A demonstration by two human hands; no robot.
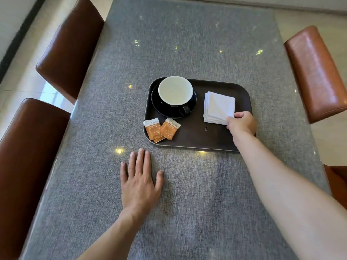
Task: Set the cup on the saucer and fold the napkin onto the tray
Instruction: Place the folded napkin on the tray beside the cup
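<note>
A black cup with a white inside stands upright on a black saucer at the far left of the dark brown tray. A white napkin, folded into a small square, lies on the tray's right half. My right hand pinches the napkin's near right corner between thumb and fingers. My left hand lies flat on the table in front of the tray, fingers spread, holding nothing.
Two orange sugar packets lie at the tray's near left corner. The grey table has brown leather chairs on the left and on the right.
</note>
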